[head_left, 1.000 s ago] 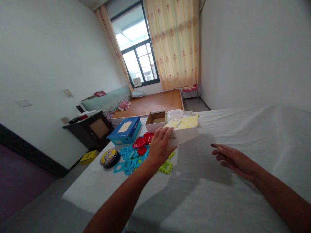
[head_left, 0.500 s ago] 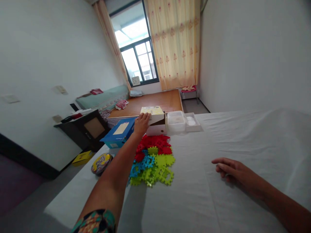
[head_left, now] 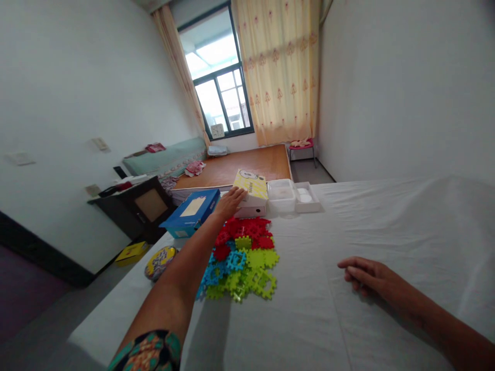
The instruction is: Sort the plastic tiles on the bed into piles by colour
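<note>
My left hand (head_left: 230, 201) reaches over the table to a box lid (head_left: 250, 184), yellow on top with a cartoon face. Its fingers lie over the lid's left edge; the thumb is hidden. The lid sits on a white box base (head_left: 253, 208). Below the left forearm is a pile of interlocking plastic pieces: red pieces (head_left: 251, 226) at the back, blue pieces (head_left: 220, 270) at the left and green pieces (head_left: 263, 257) in front and at the right. My right hand (head_left: 365, 275) is at the right over the white cloth, holding nothing, its fingers loosely extended and partly bent.
A blue box (head_left: 193, 208) stands left of the yellow-lidded one. To the right are a clear plastic container (head_left: 281, 196) and a shallow white box (head_left: 309, 201) with round white items. A round patterned case (head_left: 160, 262) lies near the left edge of the white-clothed table (head_left: 301, 319).
The box lid, tilted with a dark gap at its right before, now lies down on the base. My left hand has moved slightly right with it. The right hand has barely moved.
</note>
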`<state>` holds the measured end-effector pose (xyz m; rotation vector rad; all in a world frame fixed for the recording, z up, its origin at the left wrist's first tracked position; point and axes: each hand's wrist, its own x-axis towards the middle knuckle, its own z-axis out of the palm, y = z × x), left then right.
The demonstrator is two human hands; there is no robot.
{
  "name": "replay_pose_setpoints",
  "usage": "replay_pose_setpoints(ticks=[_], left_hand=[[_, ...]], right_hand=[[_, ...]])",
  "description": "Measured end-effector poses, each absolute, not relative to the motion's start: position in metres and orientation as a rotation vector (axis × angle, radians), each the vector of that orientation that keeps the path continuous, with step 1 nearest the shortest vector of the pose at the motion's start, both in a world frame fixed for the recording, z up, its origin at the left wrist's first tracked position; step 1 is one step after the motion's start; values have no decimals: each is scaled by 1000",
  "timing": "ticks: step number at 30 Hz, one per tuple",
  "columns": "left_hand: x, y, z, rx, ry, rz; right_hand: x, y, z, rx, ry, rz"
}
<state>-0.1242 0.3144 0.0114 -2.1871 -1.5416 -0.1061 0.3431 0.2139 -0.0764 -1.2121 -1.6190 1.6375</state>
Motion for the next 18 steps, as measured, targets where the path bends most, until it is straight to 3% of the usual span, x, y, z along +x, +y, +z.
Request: replay_pose_setpoints(ticks=[9, 13, 18], left_hand=[[-139, 295, -5, -2130, -1715, -225], [-173, 268, 15, -1724, -1935, -560], [-250, 223, 29, -892, -2581, -999]], right_hand=[[350, 221, -93, -1203, -1661, 1624], [351, 220, -89, -1283, -1649, 1582], [346, 215, -75, -1380, -1686, 1539]])
